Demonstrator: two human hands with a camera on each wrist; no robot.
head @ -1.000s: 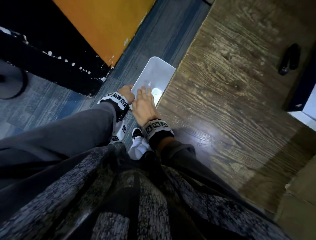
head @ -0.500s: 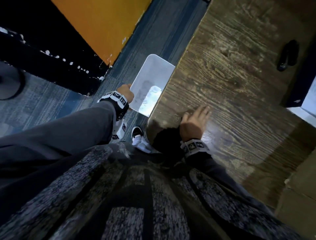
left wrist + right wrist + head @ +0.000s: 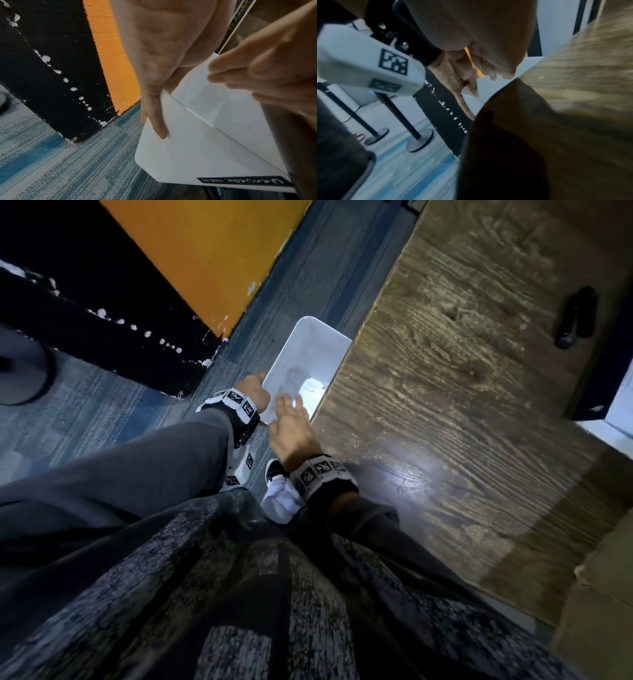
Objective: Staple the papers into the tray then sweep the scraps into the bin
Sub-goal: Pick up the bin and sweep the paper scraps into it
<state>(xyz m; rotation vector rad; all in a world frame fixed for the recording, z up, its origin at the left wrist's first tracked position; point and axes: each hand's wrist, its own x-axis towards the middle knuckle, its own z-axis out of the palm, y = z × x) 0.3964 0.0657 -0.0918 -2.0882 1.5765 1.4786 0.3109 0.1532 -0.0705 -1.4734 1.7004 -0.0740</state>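
A: White plastic rectangular bin [image 3: 310, 350], where's it at?
B: Left hand [image 3: 255, 392] grips its rim, held vs. brown wood table [image 3: 445, 392] edge to catch scraps; right hand [image 3: 291, 428] flat, fingers straight, over it.

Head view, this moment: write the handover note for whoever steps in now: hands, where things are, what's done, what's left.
Left hand: grips the near rim of the white bin, held against the wooden table edge, below the tabletop.
Right hand: open, fingers straight, reaching over the table edge above the bin.
Done: white scraps lie inside the bin.
Left: a few small specks remain on the table near the bin; sweep those in if wanted, then set the bin down.
A black stapler sits at the far side. Tray and papers are not identifiable.
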